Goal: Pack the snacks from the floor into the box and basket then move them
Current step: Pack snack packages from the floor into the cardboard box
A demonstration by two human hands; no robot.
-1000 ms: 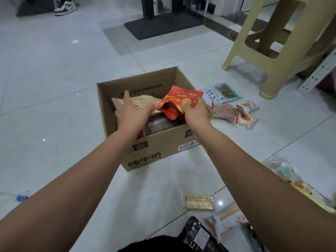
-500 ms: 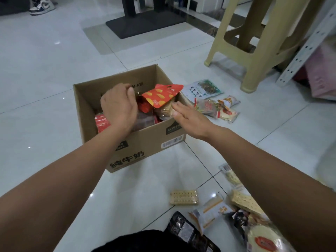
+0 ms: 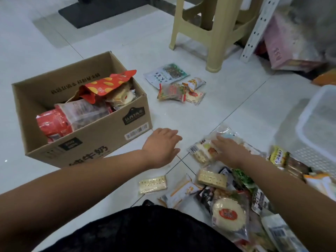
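Your left hand (image 3: pixel 163 146) is over the floor (image 3: pixel 209 117), just beside the near right corner of the box (image 3: pixel 91 142). Its fingers are loose and a bit bent. It holds nothing.

Your right hand (image 3: pixel 229 150) lies on a clear pack (image 3: pixel 203 151) at the far edge of the big pile (image 3: pixel 227 197) of snacks. Its fingers are straight and a little spread, flat on top of the pack. I cannot tell if your thumb is under it.

The box sits open on the floor to your left. It has snacks in it. A red bag (image 3: pixel 109 84) with yellow spots sticks up out of the top. A red and clear bag (image 3: pixel 69 119) lies along the near wall. Some pale packs are at the right side of the box.

The white basket (image 3: pixel 307 115) is on the floor at the right edge, near the big pile. It looks blurry, so I cannot tell what is in it.

The big pile lies on the floor in front of your right knee. A round cake (image 3: pixel 229 214) in a clear wrap is in it. A cracker pack (image 3: pixel 152 184) lies alone just left of the pile.

A small pile (image 3: pixel 174 84) of packs is farther off, on the floor between the box and the tan stool (image 3: pixel 212 42).
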